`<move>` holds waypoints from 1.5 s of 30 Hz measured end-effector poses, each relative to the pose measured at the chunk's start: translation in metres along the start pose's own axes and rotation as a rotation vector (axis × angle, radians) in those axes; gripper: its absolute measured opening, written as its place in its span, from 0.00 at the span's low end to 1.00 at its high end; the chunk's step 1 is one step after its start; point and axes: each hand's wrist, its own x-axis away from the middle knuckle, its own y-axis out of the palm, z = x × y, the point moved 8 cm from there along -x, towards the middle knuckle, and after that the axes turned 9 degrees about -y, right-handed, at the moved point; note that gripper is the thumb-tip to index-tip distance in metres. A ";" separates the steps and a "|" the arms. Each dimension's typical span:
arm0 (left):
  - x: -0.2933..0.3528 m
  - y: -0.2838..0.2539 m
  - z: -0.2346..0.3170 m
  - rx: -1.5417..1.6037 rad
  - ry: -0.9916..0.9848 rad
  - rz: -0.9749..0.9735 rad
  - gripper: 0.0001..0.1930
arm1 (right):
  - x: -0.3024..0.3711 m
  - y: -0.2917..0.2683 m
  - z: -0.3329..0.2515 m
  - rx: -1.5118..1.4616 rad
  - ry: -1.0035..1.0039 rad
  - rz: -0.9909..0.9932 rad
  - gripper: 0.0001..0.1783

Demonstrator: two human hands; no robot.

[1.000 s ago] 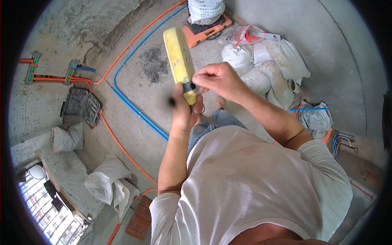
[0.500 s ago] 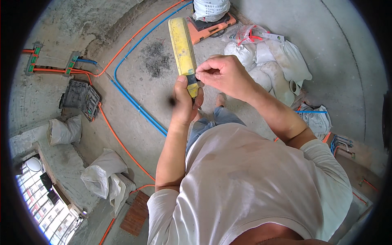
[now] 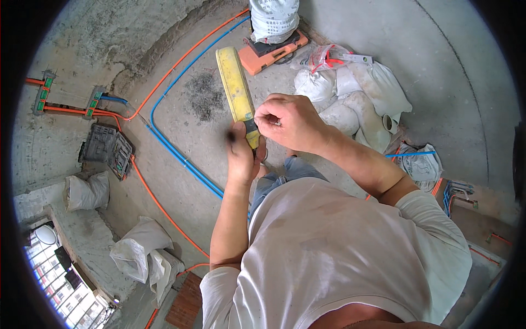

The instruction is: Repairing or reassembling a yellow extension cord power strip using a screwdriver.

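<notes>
My left hand (image 3: 241, 159) is wrapped round the lower end of a long, yellow, narrow tool (image 3: 234, 82) with a rounded far end and a black band (image 3: 250, 125) near my grip. It stands tilted, its far end pointing away from me and slightly left. Scuffs mark its face, and its exact kind is unclear. My right hand (image 3: 293, 122) is closed in a pinch beside the black band, its fingertips at the tool's right edge. Whatever those fingers hold, if anything, is too small to make out.
Orange pipe (image 3: 170, 71) and blue pipes (image 3: 181, 156) run across the concrete floor at left, near an opened tool case (image 3: 115, 147). An orange case (image 3: 268, 58) under a white sack (image 3: 274, 22) lies ahead. Stuffed sacks (image 3: 372, 96) lie at right, folded sacks (image 3: 143, 244) at lower left.
The yellow tool and both hands have come slightly lower in the view. My right hand's fingers have curled tighter beside the black band. My left hand keeps its grip.
</notes>
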 end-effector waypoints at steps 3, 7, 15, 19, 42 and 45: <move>-0.001 -0.003 -0.004 -0.012 -0.018 -0.001 0.17 | 0.001 0.003 0.003 -0.028 0.007 0.012 0.04; -0.002 -0.006 -0.007 -0.015 -0.033 0.032 0.16 | 0.004 0.007 0.009 -0.079 0.012 0.036 0.05; -0.002 -0.005 -0.009 -0.032 -0.066 0.008 0.19 | 0.013 0.017 0.029 -0.326 0.226 0.057 0.04; -0.004 -0.001 -0.009 0.004 -0.073 -0.021 0.26 | 0.026 0.033 0.051 -0.663 0.555 0.041 0.05; -0.011 -0.005 -0.006 0.111 -0.087 -0.094 0.29 | 0.023 0.029 0.039 -0.637 0.398 0.049 0.12; -0.009 -0.002 -0.001 0.098 -0.093 -0.055 0.25 | 0.004 0.009 0.023 -0.242 0.146 0.018 0.10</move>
